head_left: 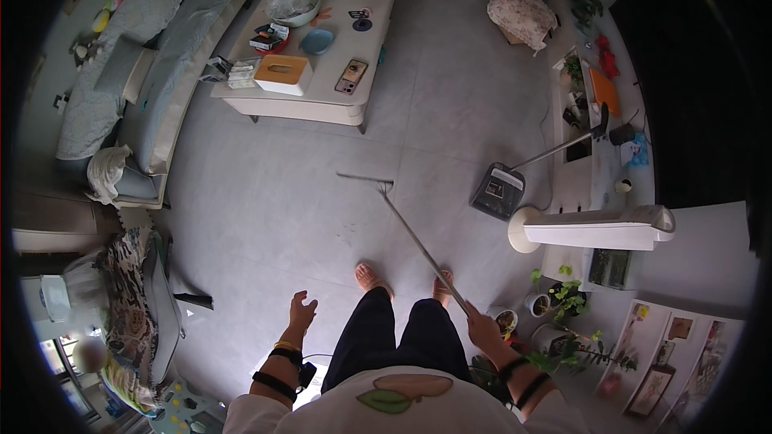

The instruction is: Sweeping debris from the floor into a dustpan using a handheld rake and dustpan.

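Note:
A long-handled broom (420,247) slants across the floor in front of me, its thin wide head (362,178) resting on the grey tiles. My right hand (483,329) is wrapped around the upper end of its handle. To the left of my legs, my left hand (302,311) hangs free, fingers apart and nothing in it. Small dark specks (347,231) lie on the floor between the broom head and my feet. Farther right stands a dark grey dustpan (498,191), its long handle leaning toward the low cabinet.
Ahead is a low table (330,104) bearing a tissue box (283,74), a phone (351,76) and bowls. A sofa (173,72) runs along the left. On the right stand a white tower fan (595,231) and potted plants (567,299). A cloth-covered heap (521,16) sits far right.

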The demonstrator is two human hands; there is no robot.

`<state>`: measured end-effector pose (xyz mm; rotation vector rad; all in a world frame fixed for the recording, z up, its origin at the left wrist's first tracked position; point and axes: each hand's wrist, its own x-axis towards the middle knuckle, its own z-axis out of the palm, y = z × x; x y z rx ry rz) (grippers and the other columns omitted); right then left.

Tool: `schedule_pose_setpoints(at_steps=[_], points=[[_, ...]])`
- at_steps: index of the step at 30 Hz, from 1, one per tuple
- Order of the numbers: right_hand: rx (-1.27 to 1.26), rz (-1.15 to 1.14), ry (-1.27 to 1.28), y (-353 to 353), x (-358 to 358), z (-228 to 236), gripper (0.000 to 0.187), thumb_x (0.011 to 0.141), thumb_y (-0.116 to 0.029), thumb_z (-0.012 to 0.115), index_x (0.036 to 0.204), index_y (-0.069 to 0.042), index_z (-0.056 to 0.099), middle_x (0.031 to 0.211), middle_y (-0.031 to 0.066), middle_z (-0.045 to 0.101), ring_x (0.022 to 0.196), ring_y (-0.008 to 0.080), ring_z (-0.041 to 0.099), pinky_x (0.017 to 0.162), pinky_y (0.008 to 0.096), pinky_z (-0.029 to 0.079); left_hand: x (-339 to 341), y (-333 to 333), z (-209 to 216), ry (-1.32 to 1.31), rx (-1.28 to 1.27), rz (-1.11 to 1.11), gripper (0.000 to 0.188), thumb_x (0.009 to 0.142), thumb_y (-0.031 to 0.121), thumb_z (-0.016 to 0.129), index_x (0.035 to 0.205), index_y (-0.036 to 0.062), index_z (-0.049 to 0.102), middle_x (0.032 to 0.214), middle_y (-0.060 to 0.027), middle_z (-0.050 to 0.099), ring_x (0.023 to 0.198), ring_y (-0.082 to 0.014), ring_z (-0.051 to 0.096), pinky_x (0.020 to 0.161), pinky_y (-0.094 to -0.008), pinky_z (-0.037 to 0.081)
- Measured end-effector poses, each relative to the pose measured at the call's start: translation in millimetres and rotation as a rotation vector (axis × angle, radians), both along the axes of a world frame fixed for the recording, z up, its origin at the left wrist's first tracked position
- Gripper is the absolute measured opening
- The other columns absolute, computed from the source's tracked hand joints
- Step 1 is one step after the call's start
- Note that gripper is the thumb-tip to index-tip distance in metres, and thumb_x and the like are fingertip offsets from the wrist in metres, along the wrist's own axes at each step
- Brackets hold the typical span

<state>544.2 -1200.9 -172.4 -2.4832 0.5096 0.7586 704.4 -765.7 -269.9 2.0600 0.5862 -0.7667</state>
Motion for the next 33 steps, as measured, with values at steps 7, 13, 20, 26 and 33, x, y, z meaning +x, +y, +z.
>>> schedule_pose_setpoints(at_steps=[7,13,20,26,33], points=[[-0.206,0.036,-0.293,33.5,71.5,-66.9,0.047,0.085,-0.018,0.041,0.13,-0.012,0.032,0.074,0.0224,0.059,0.069,0.0376,0.059,0.064,0.0482,0.047,15.8,7.9,-1.4,0.015,-0.031,-0.036,0.051,0.074,0.017,0.064,0.119,0.0062,0.042,0.12,-0.0156,0.042,0.098,-0.0268,0.053,0.061,-0.0326,0.055],[-0.058,0.135,0.254,51.8,-14.6,10.9,0.051,0.085,-0.02,0.043,0.134,-0.017,0.028,0.071,0.0169,0.06,0.067,0.0321,0.061,0.062,0.0451,0.048,-3.1,65.6,-24.2,0.074,-0.046,0.038,0.049,0.076,0.012,0.061,0.12,0.0086,0.04,0.12,-0.0148,0.042,0.086,-0.0226,0.055,0.061,-0.035,0.053],[0.045,-0.299,0.145,35.9,-104.1,50.8,0.044,0.084,-0.015,0.044,0.127,-0.016,0.038,0.08,0.0211,0.06,0.074,0.038,0.059,0.066,0.0462,0.046,26.3,34.8,-27.3,0.131,-0.025,-0.04,0.049,0.075,0.013,0.062,0.119,0.0057,0.042,0.121,-0.0166,0.041,0.099,-0.0269,0.051,0.06,-0.0334,0.054],[-0.081,-0.712,-0.105,16.8,-167.7,20.7,0.038,0.082,-0.018,0.048,0.119,-0.011,0.047,0.097,0.0224,0.058,0.089,0.039,0.056,0.077,0.0436,0.045,52.8,-4.8,-31.3,0.115,-0.061,-0.18,0.05,0.074,0.012,0.062,0.119,0.006,0.042,0.12,-0.016,0.042,0.098,-0.0265,0.052,0.059,-0.0329,0.055],[-0.046,-0.814,-0.036,26.0,-189.9,4.1,0.039,0.082,-0.011,0.047,0.121,-0.007,0.046,0.104,0.0201,0.057,0.098,0.0336,0.055,0.083,0.0362,0.043,106.9,-115.8,-12.2,-0.015,-0.151,-0.356,0.051,0.073,0.014,0.064,0.119,0.0064,0.042,0.119,-0.0143,0.043,0.091,-0.0252,0.055,0.06,-0.0325,0.054]])
